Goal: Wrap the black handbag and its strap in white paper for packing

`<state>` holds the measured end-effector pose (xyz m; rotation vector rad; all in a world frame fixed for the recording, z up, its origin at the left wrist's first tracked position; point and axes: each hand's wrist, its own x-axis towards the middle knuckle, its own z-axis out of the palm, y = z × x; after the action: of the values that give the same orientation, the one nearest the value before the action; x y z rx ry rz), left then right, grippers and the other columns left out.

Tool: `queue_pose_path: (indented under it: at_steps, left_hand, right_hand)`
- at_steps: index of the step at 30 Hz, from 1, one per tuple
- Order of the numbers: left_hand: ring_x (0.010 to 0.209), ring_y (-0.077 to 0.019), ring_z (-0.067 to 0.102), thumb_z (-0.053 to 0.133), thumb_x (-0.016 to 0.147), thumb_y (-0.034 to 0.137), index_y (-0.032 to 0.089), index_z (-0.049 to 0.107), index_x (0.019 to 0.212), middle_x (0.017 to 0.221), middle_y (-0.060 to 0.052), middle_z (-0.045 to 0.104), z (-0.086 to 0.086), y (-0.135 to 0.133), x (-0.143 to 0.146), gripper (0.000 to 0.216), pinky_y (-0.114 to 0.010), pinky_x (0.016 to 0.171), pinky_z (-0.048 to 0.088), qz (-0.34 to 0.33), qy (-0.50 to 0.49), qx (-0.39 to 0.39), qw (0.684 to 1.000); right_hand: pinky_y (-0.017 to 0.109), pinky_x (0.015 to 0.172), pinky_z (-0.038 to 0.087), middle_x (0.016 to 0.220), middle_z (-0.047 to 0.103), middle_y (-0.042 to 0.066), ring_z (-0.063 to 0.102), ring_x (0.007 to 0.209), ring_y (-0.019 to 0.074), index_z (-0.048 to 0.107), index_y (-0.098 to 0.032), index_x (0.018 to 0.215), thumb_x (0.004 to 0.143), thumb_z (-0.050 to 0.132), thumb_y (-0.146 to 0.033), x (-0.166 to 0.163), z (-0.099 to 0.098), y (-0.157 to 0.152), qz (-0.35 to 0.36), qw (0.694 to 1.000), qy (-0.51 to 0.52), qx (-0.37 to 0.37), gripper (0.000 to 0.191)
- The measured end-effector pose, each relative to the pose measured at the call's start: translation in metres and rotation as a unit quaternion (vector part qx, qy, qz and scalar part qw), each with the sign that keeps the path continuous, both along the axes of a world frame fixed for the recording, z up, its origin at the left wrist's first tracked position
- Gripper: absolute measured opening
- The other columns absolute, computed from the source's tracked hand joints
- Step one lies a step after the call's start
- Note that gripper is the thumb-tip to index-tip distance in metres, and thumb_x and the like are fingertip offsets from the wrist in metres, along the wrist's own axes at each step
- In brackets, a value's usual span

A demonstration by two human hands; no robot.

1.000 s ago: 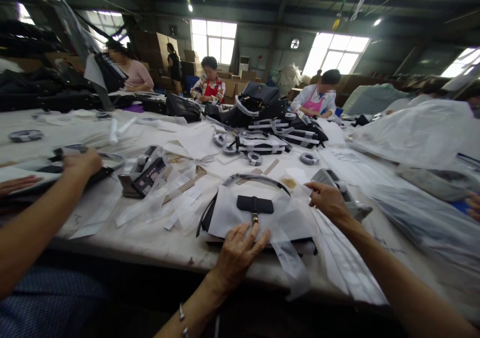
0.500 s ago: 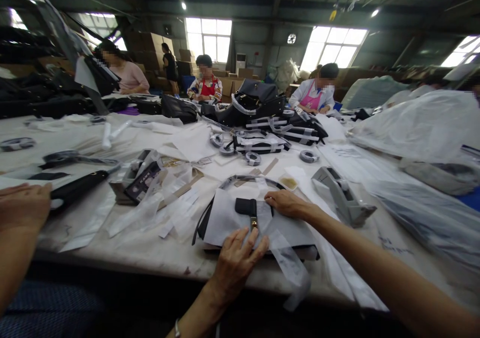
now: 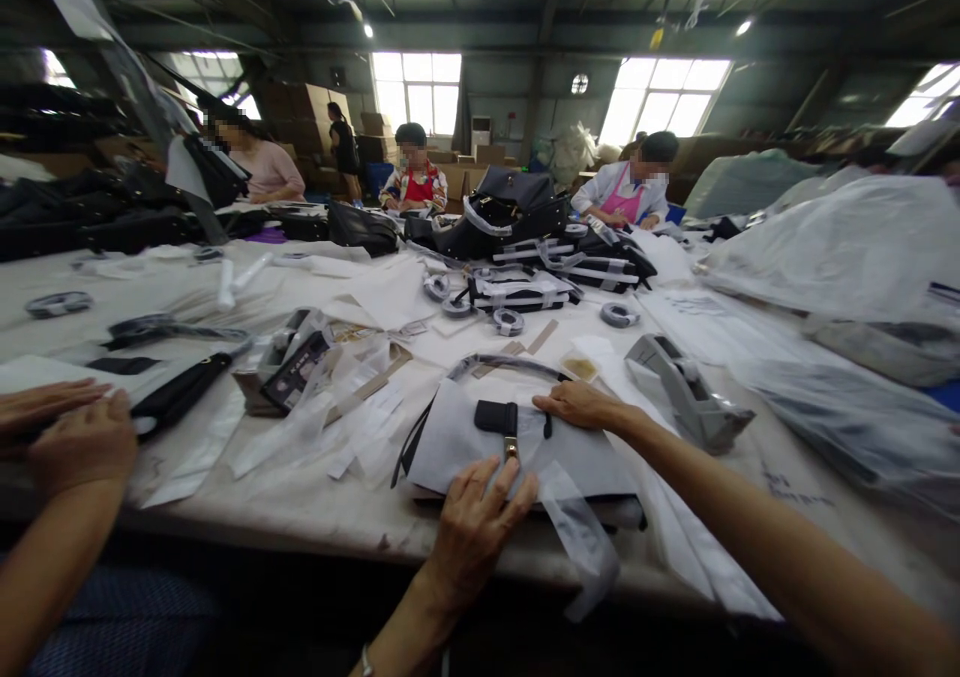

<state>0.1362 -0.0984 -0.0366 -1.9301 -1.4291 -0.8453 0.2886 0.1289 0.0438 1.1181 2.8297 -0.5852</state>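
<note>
A handbag [image 3: 630, 507] with black edges lies in front of me at the table's edge, its front covered by a pale grey sheet [image 3: 444, 437]. A black closure tab [image 3: 491, 416] with a gold clasp [image 3: 511, 450] shows on top. My left hand [image 3: 476, 517] rests with spread fingers on the bag's lower front, fingertips at the clasp. Right of the tab, my right hand [image 3: 581, 403] has its fingers closed at the upper end of a thin translucent strip [image 3: 589, 547], which hangs over the front edge. The bag's curved handle [image 3: 510, 361] is wrapped in film.
Tape dispensers [image 3: 694, 397] [image 3: 281, 367] flank the bag. At left, a co-worker's hands [image 3: 79, 437] press on another bag [image 3: 180, 394]. Wrapped handle coils [image 3: 619, 314] and black bags [image 3: 517, 212] lie further back. Plastic sheeting [image 3: 847, 247] covers the right side. Several people work beyond.
My hands stay at the clasp and beside the tab, with only slight movement. At left, the co-worker's second hand has come into view on the other bag. The camera view shifts slightly.
</note>
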Motion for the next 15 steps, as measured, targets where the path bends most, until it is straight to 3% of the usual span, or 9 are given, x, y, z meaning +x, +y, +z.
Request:
queue_pose_path:
  at_steps: [2, 4, 7, 10, 12, 15]
  left_hand:
    - [0.117, -0.02, 0.058, 0.042, 0.1, 0.018, 0.028, 0.063, 0.125, 0.125, -0.004, 0.067, 0.002, 0.0, -0.001, 0.034, -0.036, 0.099, 0.046, -0.005, -0.012, 0.009, 1.0]
    - [0.117, -0.0199, 0.059, 0.041, 0.101, 0.018, 0.027, 0.064, 0.124, 0.124, -0.003, 0.067, 0.005, 0.0, -0.002, 0.034, -0.036, 0.099, 0.046, -0.015, -0.03, 0.014, 0.999]
    - [0.118, -0.0197, 0.058, 0.038, 0.102, 0.015, 0.026, 0.062, 0.126, 0.124, -0.003, 0.068, 0.013, -0.002, -0.008, 0.036, -0.036, 0.099, 0.045, -0.032, -0.075, 0.017, 0.997]
    - [0.12, -0.0194, 0.058, 0.042, 0.099, 0.009, 0.023, 0.059, 0.13, 0.125, -0.005, 0.067, 0.021, -0.004, -0.016, 0.038, -0.036, 0.099, 0.046, -0.049, -0.123, 0.019, 0.991]
    - [0.12, -0.0196, 0.058, 0.047, 0.096, 0.007, 0.022, 0.057, 0.131, 0.125, -0.007, 0.067, 0.025, -0.005, -0.021, 0.039, -0.036, 0.099, 0.047, -0.055, -0.147, 0.019, 0.987]
    - [0.119, -0.0201, 0.059, 0.051, 0.095, 0.007, 0.021, 0.058, 0.129, 0.123, -0.008, 0.068, 0.029, -0.008, -0.025, 0.038, -0.036, 0.098, 0.048, -0.062, -0.163, 0.016, 0.985]
  right_hand:
    - [0.032, 0.08, 0.046, 0.084, 0.073, 0.01, 0.065, 0.082, 0.0225, 0.071, -0.018, 0.074, 0.095, 0.04, -0.053, 0.004, 0.005, 0.0, -0.015, 0.998, 0.043, 0.035, 0.051]
    - [0.034, 0.089, 0.045, 0.096, 0.073, 0.009, 0.063, 0.093, 0.0223, 0.072, -0.019, 0.085, 0.095, 0.041, -0.05, 0.019, 0.008, -0.001, -0.062, 0.983, 0.152, 0.082, 0.045]
    - [0.036, 0.085, 0.049, 0.095, 0.072, 0.008, 0.064, 0.09, 0.0228, 0.071, -0.018, 0.093, 0.09, 0.047, -0.054, 0.055, -0.002, -0.006, -0.226, 0.909, 0.341, 0.085, 0.043]
    - [0.035, 0.069, 0.053, 0.082, 0.072, 0.008, 0.066, 0.075, 0.0235, 0.07, -0.016, 0.087, 0.083, 0.054, -0.058, 0.085, -0.025, -0.021, -0.355, 0.843, 0.403, -0.015, 0.045]
    - [0.034, 0.062, 0.053, 0.074, 0.071, 0.006, 0.066, 0.068, 0.0238, 0.071, -0.016, 0.088, 0.079, 0.058, -0.056, 0.089, -0.039, -0.032, -0.348, 0.85, 0.39, -0.071, 0.043]
    - [0.033, 0.059, 0.053, 0.07, 0.07, 0.004, 0.066, 0.065, 0.0243, 0.071, -0.019, 0.098, 0.081, 0.053, -0.052, 0.068, -0.046, -0.042, -0.243, 0.905, 0.346, -0.047, 0.041]
